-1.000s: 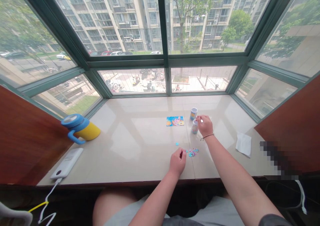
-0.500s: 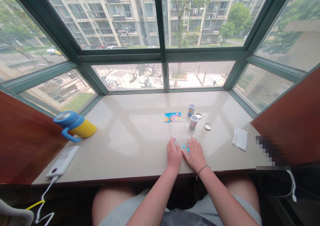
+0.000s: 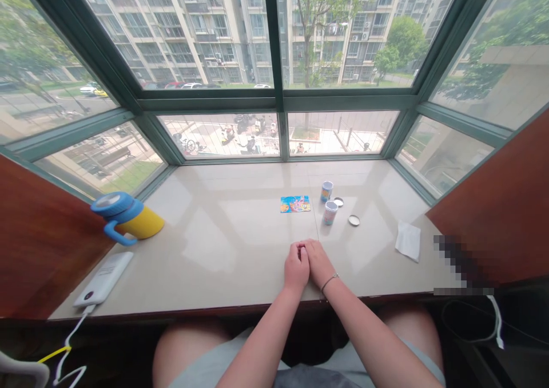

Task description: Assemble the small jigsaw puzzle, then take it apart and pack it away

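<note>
Two bare forearms (image 3: 268, 331) reach forward and converge low over the tiled sill (image 3: 227, 262), so that the hands meet. The left hand (image 3: 297, 268) is loosely curled, its thumb toward the other; the right hand (image 3: 318, 262), a bracelet (image 3: 329, 280) at its wrist, slants inward with its fingertips against the left's. Whether anything is clasped between them, I cannot tell. Ahead lies a blue cartoon picture card (image 3: 295, 204), and to its right stand a nearer printed can (image 3: 330, 213) and a farther printed can (image 3: 326, 191), both upright
</note>
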### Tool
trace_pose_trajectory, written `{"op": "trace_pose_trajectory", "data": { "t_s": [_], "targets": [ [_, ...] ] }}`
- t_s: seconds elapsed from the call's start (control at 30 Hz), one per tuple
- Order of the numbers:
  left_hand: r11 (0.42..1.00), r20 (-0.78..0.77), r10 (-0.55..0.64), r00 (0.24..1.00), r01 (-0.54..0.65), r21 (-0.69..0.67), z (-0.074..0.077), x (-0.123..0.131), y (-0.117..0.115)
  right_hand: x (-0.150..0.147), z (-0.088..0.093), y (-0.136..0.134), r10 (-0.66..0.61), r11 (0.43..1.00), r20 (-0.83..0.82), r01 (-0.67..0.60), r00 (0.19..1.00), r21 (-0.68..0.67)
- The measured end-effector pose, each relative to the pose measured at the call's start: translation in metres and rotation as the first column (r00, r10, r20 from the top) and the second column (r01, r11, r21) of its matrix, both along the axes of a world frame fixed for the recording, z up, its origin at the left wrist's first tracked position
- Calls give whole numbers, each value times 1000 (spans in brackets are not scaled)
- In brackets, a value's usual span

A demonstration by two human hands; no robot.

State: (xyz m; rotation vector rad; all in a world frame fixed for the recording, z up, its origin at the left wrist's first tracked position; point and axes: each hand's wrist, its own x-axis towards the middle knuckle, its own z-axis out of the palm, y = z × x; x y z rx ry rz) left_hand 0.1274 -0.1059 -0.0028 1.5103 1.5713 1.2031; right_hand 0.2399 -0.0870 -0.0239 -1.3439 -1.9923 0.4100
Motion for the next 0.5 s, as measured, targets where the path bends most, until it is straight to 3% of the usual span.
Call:
{"op": "trace_pose_trajectory", "data": {
  "t_s": [0.13, 0.23, 0.37, 0.5],
  "targets": [
    [998, -15, -6, 1000, 7, 69, 4, -12, 5, -1, 10, -6, -6, 1000, -13, 6, 1000, 7],
    [994, -153, -31, 988, 47, 103, 5, -29, 11, -5, 10, -10, -166, 985, 100, 161, 981, 54],
    [990, -335, -64, 940, 102, 99, 2, -46, 16, -10, 8, -13, -418, 907, 195, 395, 887, 149],
    [993, -449, -96, 888, 116, 17, -1, -46, 17, -11, 7, -13, -441, 897, 286, 417, 851, 142]
  ]
}}
